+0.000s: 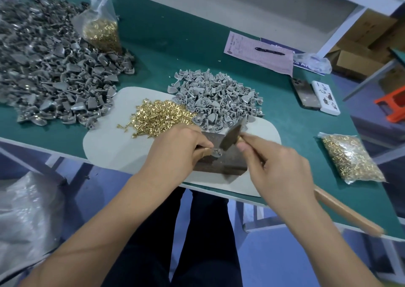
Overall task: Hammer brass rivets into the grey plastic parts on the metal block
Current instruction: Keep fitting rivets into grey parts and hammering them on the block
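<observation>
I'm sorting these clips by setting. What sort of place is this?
Most likely a small factory assembly bench. Big heaps of grey plastic parts and loose brass rivets cover the green worktop, and a printed form with a pen lies further back.

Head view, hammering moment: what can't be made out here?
- Hammer head: motion-blurred; contact with the grey part unclear.
- Rivet in that part: hidden by the left hand fingertips, too small.
- Hammer grip: right hand covers the handle's middle.
- Metal block: partly covered by both hands.
- Form text: too small.
</observation>
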